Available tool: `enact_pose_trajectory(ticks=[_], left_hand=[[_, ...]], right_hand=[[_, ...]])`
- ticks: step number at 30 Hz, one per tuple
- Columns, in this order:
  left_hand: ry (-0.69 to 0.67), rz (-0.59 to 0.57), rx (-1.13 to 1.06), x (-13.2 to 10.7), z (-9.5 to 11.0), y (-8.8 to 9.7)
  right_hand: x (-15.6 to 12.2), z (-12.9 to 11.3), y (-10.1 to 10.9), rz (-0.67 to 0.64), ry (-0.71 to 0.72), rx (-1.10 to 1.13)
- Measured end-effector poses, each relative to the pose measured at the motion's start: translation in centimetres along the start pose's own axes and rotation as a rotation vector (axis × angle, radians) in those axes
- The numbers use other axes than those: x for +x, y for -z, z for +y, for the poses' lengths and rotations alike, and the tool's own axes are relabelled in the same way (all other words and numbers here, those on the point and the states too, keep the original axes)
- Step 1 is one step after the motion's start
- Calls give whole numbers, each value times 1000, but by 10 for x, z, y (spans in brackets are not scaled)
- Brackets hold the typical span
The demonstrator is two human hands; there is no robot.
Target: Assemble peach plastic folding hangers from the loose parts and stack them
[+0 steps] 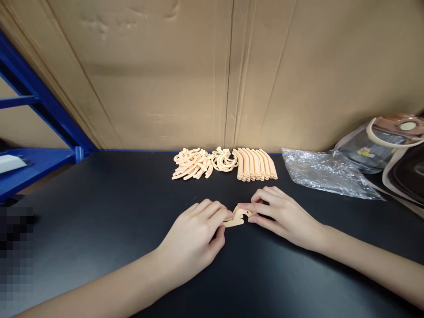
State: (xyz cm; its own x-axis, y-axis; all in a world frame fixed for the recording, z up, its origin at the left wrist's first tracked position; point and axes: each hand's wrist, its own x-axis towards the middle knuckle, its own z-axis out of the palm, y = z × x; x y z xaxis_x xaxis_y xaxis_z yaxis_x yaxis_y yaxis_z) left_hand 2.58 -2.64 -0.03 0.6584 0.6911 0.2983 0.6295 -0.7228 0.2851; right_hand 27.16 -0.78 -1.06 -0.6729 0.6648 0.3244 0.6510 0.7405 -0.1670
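Both of my hands rest on the black table and pinch one small peach plastic piece between them. My left hand grips its left end with curled fingers and thumb. My right hand holds its right end with fingertips pressed together. Behind them, against the cardboard wall, lie a loose pile of peach hook-shaped pieces, a smaller cluster of curled pieces and a neat row of curved peach strips.
A crumpled clear plastic bag lies at the right. Beyond it are bags with brown and cream rims. A blue metal shelf frame stands at the left. A cardboard sheet backs the table.
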Motion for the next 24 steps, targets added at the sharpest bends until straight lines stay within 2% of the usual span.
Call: enact_pose_trajectory(ticks=[6, 11, 15, 18, 24], left_hand=[[12, 79, 13, 6, -4, 6], [37, 156, 171, 34, -29, 15], [33, 123, 376, 68, -55, 16], [37, 104, 390, 93, -69, 14], [16, 43, 324, 124, -74, 13]], right_hand=[[0, -2, 3, 11, -34, 48], [0, -3, 4, 23, -50, 84], [0, -3, 5, 58, -30, 88], [-1, -3, 5, 67, -15, 90], [-1, -1, 4, 30, -9, 122]])
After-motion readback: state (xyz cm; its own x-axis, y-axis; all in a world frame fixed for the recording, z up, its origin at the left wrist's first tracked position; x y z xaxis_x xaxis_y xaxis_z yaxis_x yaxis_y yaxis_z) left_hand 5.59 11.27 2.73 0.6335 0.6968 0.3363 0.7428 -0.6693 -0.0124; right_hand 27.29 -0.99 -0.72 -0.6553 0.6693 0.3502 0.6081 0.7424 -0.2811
